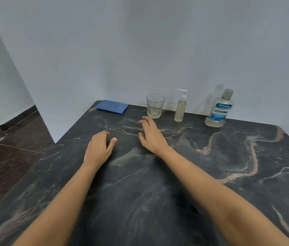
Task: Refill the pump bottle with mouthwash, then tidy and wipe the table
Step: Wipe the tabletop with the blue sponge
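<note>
Because the pump bottle (180, 108) is slim, tall and narrow-footed, expect it to be light and easy to tip. It stands upright at the far edge of the table (157, 183), close to the wall, between the glass and the mouthwash bottle. Its clear body looks like smooth, stiff plastic that may turn slippery if liquid runs down it. Take it round the middle with one hand and turn the white pump collar with the other, never by the thin spout. Pale liquid seems to reach well up inside, though you cannot judge the level surely.

To its right, apart from it, the mouthwash bottle (219, 110) is broader and probably heavier. Its cap is on, and the labelled body looks like the firmest hold for pouring. To the left, the glass (155, 106) is the fragile piece, so keep your wrist off it when you reach. Further left, the folded blue cloth (112, 106) lies flat at the far corner, soft and easy to pinch up.

Your left hand (98, 149) and right hand (152, 135) hold nothing, fingers loosely curled, low over the table. The right is just short of the glass. Whether your fingertips touch the surface cannot be told.
</note>
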Demonstrator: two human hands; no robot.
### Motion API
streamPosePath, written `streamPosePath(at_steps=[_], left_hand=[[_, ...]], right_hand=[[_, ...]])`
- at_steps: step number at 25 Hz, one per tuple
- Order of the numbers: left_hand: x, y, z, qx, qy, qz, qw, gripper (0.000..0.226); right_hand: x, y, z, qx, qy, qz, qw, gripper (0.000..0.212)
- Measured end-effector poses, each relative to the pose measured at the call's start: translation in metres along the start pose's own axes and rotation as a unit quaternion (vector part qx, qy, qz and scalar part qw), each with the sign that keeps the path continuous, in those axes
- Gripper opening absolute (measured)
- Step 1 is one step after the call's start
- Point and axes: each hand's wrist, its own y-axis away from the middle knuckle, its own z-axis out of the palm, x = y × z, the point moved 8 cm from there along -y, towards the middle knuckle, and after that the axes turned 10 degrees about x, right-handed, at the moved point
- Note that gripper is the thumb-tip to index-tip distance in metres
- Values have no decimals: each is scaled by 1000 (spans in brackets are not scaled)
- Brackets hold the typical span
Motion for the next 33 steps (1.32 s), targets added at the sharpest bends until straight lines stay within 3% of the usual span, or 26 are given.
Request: streamPosePath(at_steps=[6,9,13,18,21,27,33], left_hand=[[-12,5,-4,31,35,11,999,42],[-13,5,-2,43,30,24,998,41],[-16,3,2,49,28,22,998,41],[-19,3,3,49,37,19,998,40],[-18,4,2,42,37,22,998,36],[-5,14,-12,22,61,20,998,25],[11,67,-30,60,185,-95,976,25]], right_hand=[[-12,-69,78,-60,98,-26,993,50],[-4,-106,108,-70,87,17,994,47],[8,-143,131,-79,98,48,991,32],[-9,-156,145,-95,276,-103,951,21],[-18,-149,133,-82,294,-117,945,21],[-37,-89,36,-24,215,-97,972,24],[-30,-13,-68,1,198,-23,980,24]])
